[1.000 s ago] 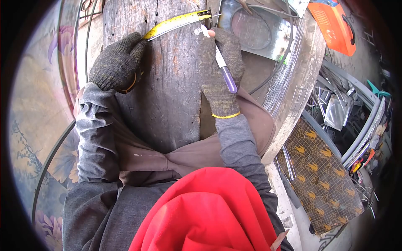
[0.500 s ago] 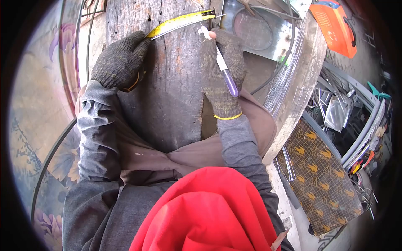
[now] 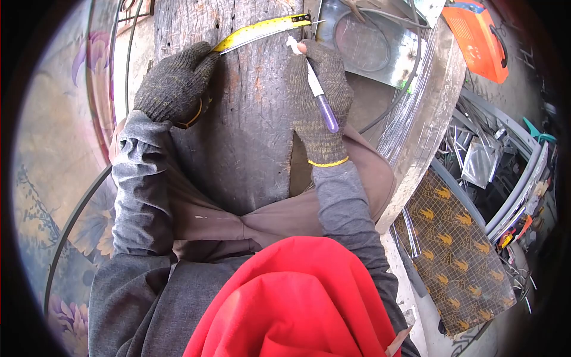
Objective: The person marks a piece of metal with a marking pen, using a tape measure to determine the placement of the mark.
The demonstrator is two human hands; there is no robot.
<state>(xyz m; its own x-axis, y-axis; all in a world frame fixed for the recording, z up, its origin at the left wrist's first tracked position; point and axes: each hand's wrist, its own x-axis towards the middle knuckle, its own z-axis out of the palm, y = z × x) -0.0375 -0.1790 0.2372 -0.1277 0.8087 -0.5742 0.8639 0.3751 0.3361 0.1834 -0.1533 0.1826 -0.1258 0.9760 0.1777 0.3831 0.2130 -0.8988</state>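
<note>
My left hand, in a dark knitted glove, is closed at the left side of a worn wooden plank. From its fingers the yellow blade of a tape measure stretches rightward over the plank; the tape's case is mostly hidden under the glove. Beside the blade runs a thin metal rod, its end sticking out past the tape's hook. In my gloved right hand, a white marker with a purple end is gripped, its tip just below the blade. A bare fingertip pokes through that glove.
A shiny metal sheet lies right of the plank, with a bundle of thin metal rods near it. An orange machine stands at upper right. Metal scraps and a patterned board lie at right. A black cable curves at left.
The view has shifted slightly, moving everything a little to the right. The marker tip sits a touch lower, farther from the blade. Both hands keep their hold.
</note>
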